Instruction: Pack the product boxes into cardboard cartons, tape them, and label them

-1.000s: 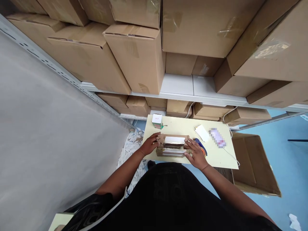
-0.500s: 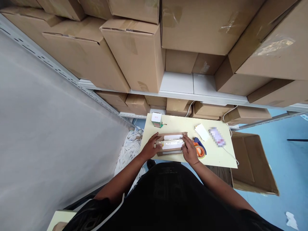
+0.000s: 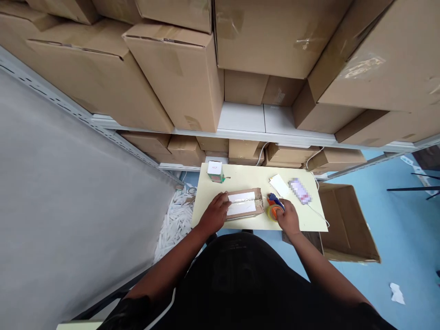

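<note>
We have a small cardboard box [image 3: 258,206], with white labels [image 3: 241,208] on top, lying near the table's front edge, left of its middle. It looks stiff-walled and probably light; its right end seems rough and creased, so we judge the long sides the surer hold, while any glossy tape on top may be slippery. Our left hand [image 3: 217,211] lies over the box's left end, thumb and fingers on it; we cannot tell whether it pinches. Just right of the box, our right hand [image 3: 288,217] grips a tape dispenser [image 3: 272,210] between thumb and fingers. A white card [image 3: 279,185] lies nearer the table's [image 3: 202,201] back edge; a white-and-green carton [image 3: 215,170] stands by the back left corner.
</note>
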`<action>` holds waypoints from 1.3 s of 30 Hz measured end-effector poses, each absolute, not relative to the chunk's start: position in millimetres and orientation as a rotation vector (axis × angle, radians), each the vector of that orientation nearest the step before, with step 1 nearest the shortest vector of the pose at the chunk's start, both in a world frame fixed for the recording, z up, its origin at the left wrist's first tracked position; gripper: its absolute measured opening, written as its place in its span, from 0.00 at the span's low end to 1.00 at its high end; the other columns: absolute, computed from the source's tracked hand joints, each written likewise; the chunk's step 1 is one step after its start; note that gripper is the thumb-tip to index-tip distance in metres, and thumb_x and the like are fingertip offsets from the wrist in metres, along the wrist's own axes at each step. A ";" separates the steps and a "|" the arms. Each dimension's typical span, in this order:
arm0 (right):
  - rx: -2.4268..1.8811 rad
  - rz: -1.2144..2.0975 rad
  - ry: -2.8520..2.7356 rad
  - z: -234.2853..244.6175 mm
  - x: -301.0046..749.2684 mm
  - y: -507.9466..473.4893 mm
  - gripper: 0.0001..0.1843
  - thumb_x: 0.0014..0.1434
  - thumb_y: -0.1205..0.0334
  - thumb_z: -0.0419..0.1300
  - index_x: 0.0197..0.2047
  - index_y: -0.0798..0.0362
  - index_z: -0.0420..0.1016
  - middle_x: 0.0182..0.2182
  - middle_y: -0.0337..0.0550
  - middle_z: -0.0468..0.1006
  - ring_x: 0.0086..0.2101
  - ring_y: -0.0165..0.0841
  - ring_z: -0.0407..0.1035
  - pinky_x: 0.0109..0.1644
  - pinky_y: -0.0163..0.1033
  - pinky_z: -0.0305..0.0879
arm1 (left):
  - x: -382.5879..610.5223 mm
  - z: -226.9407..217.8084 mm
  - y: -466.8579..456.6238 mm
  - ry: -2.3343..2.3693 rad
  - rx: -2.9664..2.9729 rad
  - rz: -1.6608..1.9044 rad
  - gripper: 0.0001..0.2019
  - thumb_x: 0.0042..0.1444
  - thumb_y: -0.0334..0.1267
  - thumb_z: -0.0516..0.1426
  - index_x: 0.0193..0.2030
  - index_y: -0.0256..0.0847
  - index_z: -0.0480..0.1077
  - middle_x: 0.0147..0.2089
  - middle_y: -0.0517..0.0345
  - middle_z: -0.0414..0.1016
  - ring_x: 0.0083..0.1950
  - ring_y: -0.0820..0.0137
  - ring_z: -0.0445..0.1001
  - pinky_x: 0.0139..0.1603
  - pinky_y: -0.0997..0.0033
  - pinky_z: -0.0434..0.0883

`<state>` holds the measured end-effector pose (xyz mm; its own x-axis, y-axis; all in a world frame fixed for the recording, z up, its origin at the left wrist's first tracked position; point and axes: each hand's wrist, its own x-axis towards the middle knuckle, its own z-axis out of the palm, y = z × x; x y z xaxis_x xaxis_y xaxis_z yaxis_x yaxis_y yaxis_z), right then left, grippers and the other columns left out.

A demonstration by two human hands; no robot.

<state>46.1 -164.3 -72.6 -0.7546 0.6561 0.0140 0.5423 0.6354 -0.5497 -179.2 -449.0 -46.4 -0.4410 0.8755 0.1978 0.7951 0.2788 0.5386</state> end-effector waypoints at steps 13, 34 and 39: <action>-1.681 0.774 -2.981 -123.9 43.9 -106.4 0.20 0.65 0.58 0.55 0.53 0.59 0.78 0.45 0.58 0.82 0.44 0.43 0.77 0.43 0.40 0.69 | -163.1 -15.7 -434.3 2.447 1.672 0.403 0.18 0.64 0.26 0.52 0.57 0.40 0.76 0.64 0.40 0.72 0.64 0.49 0.70 0.62 0.44 0.68; 0.001 0.410 -2.791 6.1 -34.6 -223.8 0.43 0.58 0.71 0.55 0.76 0.51 0.52 0.52 0.55 0.67 0.50 0.49 0.64 0.57 0.61 0.71 | -162.4 -24.7 -430.5 1.849 0.392 1.668 0.12 0.61 0.47 0.55 0.33 0.41 0.72 0.35 0.59 0.78 0.39 0.67 0.75 0.44 0.69 0.69; 0.070 0.460 -2.885 16.4 -32.2 -214.1 0.45 0.57 0.71 0.56 0.77 0.50 0.52 0.50 0.54 0.67 0.50 0.49 0.64 0.57 0.60 0.71 | -160.4 -26.3 -436.0 1.905 0.377 1.723 0.13 0.61 0.46 0.52 0.30 0.42 0.68 0.30 0.60 0.73 0.36 0.68 0.72 0.42 0.69 0.68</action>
